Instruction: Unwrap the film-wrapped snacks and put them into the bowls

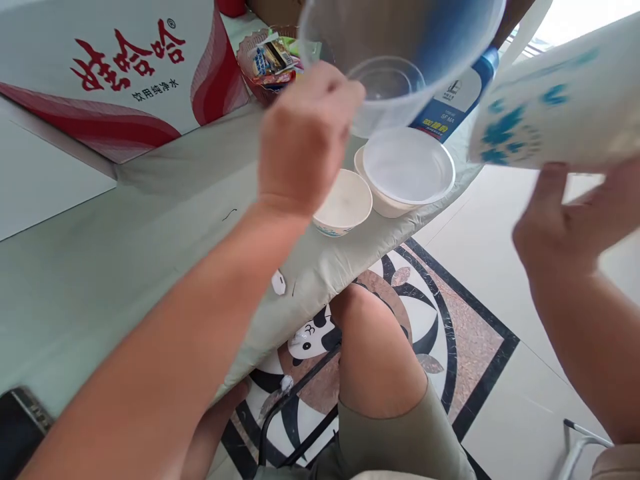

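Observation:
My left hand [310, 127] is closed on the rim of a clear plastic bowl [390, 113], lifted above the table and blurred by motion. On the right, my right hand [570, 213] grips a white paper bowl [555, 113] with a blue leaf print from below. It is tilted and runs out of the picture; whether it is one bowl or a stack, I cannot tell. Under the clear bowl, a small paper bowl [345, 200] stands on the table. Beside it, a translucent white plastic bowl [407, 167] rests in or on a cream bowl [393, 208].
A large red-and-white carton [125, 80] stands at the back left of the cloth-covered table [165, 200]. Behind the bowls are a basket of small packets [273, 60] and a blue bottle [445, 110]. A small white piece [279, 283] lies near the table's front edge.

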`<act>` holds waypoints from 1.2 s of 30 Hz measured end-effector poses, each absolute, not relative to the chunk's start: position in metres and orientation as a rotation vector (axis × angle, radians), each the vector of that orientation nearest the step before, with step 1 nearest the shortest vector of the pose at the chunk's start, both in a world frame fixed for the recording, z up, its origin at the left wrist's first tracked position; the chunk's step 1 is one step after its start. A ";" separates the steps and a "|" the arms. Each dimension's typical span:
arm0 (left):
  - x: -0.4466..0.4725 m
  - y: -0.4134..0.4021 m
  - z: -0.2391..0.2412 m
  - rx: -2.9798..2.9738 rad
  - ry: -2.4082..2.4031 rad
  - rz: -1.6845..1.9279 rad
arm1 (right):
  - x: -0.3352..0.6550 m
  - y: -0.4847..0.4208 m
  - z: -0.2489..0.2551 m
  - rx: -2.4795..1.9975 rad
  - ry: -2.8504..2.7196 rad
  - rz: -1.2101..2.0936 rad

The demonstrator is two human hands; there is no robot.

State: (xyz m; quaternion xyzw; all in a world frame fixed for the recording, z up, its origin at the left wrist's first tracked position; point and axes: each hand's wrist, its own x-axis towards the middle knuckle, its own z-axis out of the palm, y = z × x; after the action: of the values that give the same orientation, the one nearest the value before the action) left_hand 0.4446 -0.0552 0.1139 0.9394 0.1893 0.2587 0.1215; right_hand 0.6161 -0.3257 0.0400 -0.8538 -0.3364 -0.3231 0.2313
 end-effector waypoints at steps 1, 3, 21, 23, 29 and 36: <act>0.427 -0.048 0.118 2.742 0.649 0.803 | 0.611 -0.312 0.041 -2.366 -0.978 -0.899; 0.382 -0.032 0.119 2.737 0.815 0.955 | 0.601 -0.285 0.044 -2.469 -1.159 -0.770; 0.118 0.015 0.008 2.467 1.590 0.906 | 0.505 -0.213 0.024 -1.950 -2.121 -0.759; 0.114 0.015 0.001 2.415 1.512 0.950 | 0.501 -0.200 0.030 -1.896 -2.004 -0.862; 0.103 -0.014 0.005 2.268 1.390 1.239 | 0.418 -0.125 0.039 -1.869 -2.014 -0.649; 0.060 -0.045 0.013 1.959 1.387 1.458 | 0.359 -0.068 0.020 -1.874 -2.202 -0.316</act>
State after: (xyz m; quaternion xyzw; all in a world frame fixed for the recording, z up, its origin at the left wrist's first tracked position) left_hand 0.0596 -0.0452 0.0127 0.6878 0.4872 0.5120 0.1658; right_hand 0.3589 -0.0677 0.0202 -0.6400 -0.7519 -0.1080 0.1162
